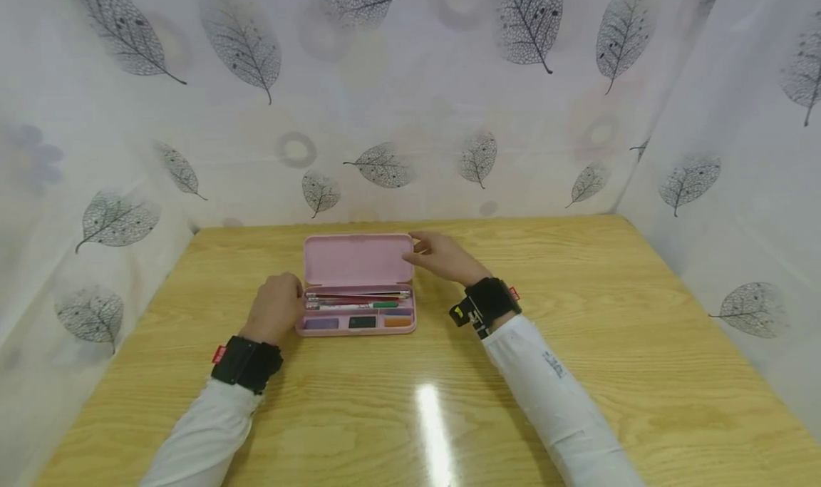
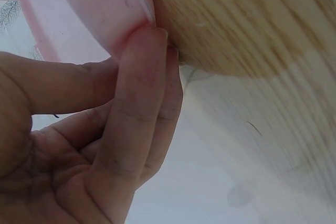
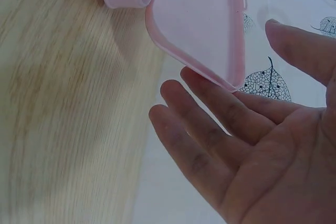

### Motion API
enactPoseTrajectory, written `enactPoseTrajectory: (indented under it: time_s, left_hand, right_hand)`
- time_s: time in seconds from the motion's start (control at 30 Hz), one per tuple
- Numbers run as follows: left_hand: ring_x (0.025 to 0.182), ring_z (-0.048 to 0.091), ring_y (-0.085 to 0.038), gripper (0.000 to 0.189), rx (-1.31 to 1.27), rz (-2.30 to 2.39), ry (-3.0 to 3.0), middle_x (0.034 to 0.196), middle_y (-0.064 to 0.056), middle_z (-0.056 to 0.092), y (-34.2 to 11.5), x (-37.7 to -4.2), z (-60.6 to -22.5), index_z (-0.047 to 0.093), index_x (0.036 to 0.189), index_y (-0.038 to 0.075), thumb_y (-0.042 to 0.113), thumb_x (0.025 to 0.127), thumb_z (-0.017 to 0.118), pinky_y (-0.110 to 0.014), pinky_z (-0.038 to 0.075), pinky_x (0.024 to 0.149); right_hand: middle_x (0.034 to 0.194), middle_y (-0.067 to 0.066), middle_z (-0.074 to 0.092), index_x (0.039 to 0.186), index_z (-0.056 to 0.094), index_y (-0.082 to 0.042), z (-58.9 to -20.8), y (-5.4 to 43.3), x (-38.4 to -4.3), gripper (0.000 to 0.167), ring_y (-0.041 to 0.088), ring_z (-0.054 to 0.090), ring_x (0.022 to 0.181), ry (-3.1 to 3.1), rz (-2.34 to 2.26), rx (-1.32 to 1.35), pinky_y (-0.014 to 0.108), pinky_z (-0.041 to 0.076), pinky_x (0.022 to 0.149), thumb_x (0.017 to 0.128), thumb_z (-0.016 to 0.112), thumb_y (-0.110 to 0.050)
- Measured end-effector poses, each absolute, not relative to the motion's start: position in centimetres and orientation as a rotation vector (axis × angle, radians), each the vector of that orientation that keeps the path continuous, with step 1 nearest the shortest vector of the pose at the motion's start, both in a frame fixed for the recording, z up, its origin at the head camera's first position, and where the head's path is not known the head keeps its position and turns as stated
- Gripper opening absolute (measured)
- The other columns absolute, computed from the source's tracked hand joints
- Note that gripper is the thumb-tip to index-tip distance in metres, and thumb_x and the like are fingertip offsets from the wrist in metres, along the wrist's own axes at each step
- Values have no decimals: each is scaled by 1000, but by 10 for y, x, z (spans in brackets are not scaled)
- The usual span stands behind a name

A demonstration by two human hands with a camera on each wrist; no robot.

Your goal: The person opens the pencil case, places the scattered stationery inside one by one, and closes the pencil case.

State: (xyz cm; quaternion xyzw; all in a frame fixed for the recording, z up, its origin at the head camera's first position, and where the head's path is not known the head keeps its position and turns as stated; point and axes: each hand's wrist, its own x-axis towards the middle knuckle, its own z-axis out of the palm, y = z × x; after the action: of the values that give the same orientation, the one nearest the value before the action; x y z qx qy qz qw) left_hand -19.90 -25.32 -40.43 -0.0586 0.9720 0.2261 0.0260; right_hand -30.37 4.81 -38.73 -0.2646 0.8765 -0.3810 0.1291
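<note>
A pink pencil case [image 1: 359, 332] lies on the table with its lid [image 1: 358, 260] raised at the back. My left hand [image 1: 274, 309] pinches the left end of the case between thumb and fingers, as the left wrist view shows. At the lid's right edge is my right hand [image 1: 445, 257], its fingers straight and right at the rim, thumb held apart. Inside the case lie several pencils [image 1: 355, 296] and a pen with a green end [image 1: 385, 304]. The front compartments hold a purple block [image 1: 321, 324], a dark block [image 1: 362, 322] and an orange one [image 1: 398, 322].
The wood-grain table [image 1: 545, 273] reaches back to a pale leaf-print curtain [image 1: 423, 116], which also hangs along both sides. A bright streak of reflected light [image 1: 432, 430] crosses the table front. Black straps [image 1: 492, 300] circle both wrists.
</note>
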Motion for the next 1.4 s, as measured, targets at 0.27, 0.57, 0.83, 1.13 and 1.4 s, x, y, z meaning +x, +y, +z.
enactPoseTrajectory:
  time_s: [0.27, 0.57, 0.83, 1.13, 1.4]
  left_hand:
    - [66, 56, -25, 10, -159, 734, 2997, 77, -13, 60, -254, -199, -403, 65, 88, -6, 0, 95, 61, -33, 43, 56]
    - [67, 58, -25, 10, -75, 804, 3003, 81, -16, 65, -259, -199, -405, 69, 90, -9, -2, 92, 62, -35, 46, 58]
    - [69, 61, -26, 14, -31, 834, 2998, 86, -21, 70, -262, -200, -406, 71, 95, -12, 0, 90, 66, -36, 49, 60]
    - [77, 59, -27, 28, -4, 871, 2920, 92, -19, 68, -266, -203, -404, 69, 108, -10, -9, 81, 63, -37, 47, 65]
    - [81, 63, -27, 62, 50, 940, 2781, 100, -23, 69, -273, -206, -401, 50, 143, -12, -14, 81, 57, -36, 52, 69]
  right_hand:
    - [132, 25, 61, 152, 40, 1, -383, 49, -299, 57, 37, 66, 109, 2446, -1217, -744, 45, 57, 85, 106, 56, -30]
    - [106, 15, 66, 112, 59, -7, -374, 44, -287, 40, 42, 66, 99, 2437, -1226, -724, 50, 57, 78, 107, 49, -46]
    - [126, 19, 64, 141, 55, -5, -371, 45, -277, 61, 37, 69, 102, 2357, -1008, -687, 45, 59, 78, 107, 42, -54]
    - [141, 18, 60, 155, 41, -7, -369, 52, -273, 64, 35, 68, 112, 2178, -886, -701, 42, 60, 78, 106, 49, -48]
    - [156, 14, 46, 155, 44, -11, -366, 45, -270, 65, 22, 67, 96, 2285, -724, -754, 36, 59, 75, 100, 66, -37]
